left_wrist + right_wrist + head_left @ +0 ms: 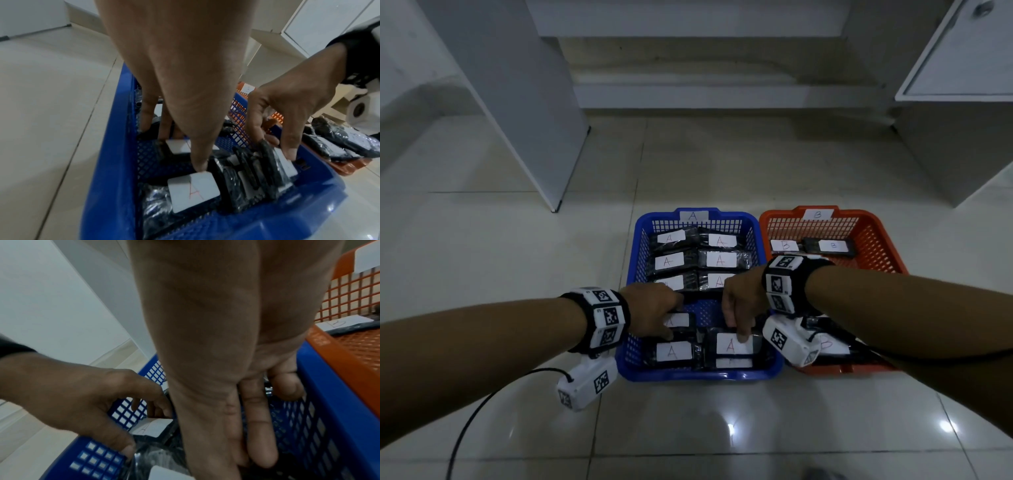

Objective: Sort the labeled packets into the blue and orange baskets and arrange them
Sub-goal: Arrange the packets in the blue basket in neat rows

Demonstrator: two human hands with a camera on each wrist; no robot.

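The blue basket (698, 375), tagged A, holds several black wrapped packets with white A labels in rows. My left hand (671, 317) reaches into its near half; thumb and fingers span one A packet (179, 147) from its near and far edges. My right hand (736, 330) pinches another A packet (726, 346), which stands tilted on edge (267, 162) at the basket's near right. A further A packet (193, 193) lies flat at the near left. The orange basket (887, 250), tagged B, holds B packets (832, 246).
Both baskets sit side by side on a glossy tiled floor (551, 257). White cabinet panels (534, 102) stand at the back left and a white cupboard (962, 68) at the back right. A black cable (482, 404) trails from my left wrist camera.
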